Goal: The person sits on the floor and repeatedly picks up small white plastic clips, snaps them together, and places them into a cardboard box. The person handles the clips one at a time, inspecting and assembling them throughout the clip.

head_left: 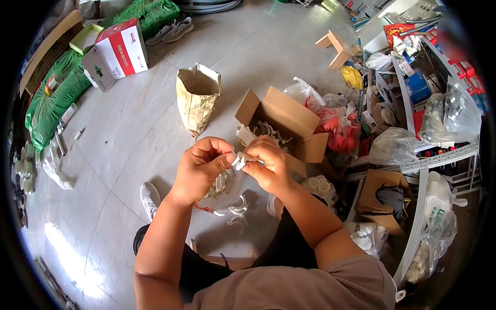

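Between my two hands, just above the floor in front of my lap, is a small white plastic pipe clip [239, 161]. My left hand [195, 170] pinches its left side with thumb and forefinger. From the right, my right hand [270, 166] grips the other side, fingers curled and thumb pressed on it. An open cardboard box [312, 146] with white C-shaped clips [268, 130] inside stands right behind my right hand. Below my hands, white pieces [221, 185] lie in a clear plastic bag, partly covered by my hands. Several loose white clips [235, 208] rest on the floor nearby.
A tan paper sack [195, 107] stands open ahead. Far left are a red-and-white carton [122, 50], green sacks [58, 98] and grey shoes [176, 30]. Shelving [413, 222] crowded with bags and boxes runs along the right. A small wooden stool [337, 50] lies far right.
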Available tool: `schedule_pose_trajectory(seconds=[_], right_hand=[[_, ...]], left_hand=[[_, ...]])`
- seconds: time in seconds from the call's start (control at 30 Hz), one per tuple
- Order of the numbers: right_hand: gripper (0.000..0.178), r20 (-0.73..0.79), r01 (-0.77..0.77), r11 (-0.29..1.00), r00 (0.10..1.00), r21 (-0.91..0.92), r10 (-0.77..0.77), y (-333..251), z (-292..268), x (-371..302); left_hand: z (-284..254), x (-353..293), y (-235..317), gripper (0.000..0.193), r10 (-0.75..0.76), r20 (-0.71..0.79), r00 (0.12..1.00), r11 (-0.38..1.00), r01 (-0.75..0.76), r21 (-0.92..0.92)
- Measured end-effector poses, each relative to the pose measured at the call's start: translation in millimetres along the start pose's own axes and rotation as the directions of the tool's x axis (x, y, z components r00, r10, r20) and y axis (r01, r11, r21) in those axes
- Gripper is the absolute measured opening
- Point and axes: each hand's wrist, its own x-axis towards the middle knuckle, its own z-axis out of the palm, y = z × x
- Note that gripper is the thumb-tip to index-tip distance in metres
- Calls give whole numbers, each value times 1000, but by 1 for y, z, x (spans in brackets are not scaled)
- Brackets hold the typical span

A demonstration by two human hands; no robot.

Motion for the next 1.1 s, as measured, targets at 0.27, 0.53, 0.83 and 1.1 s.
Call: schedule_pose_trajectory(seconds=[0.27,0.53,0.83,1.1], right_hand=[[20,89,-162,986,982,-51,166,26,5,-2],[22,-14,-454,617,812,-643,584,209,-41,-49],[25,-4,-220,585,938,-781,347,228,-34,-72],[29,540,-204,690,486,-694,687,147,139,-103]], left_hand=[[-7,5,-6,20,-28,-223,975,999,37,39],[-21,4,15,11,-50,-423,905,989,-15,-148],[-28,-7,20,11,-32,-455,890,995,-17,-103],[-28,-4,20,10,-7,-459,888,993,-47,-105]])
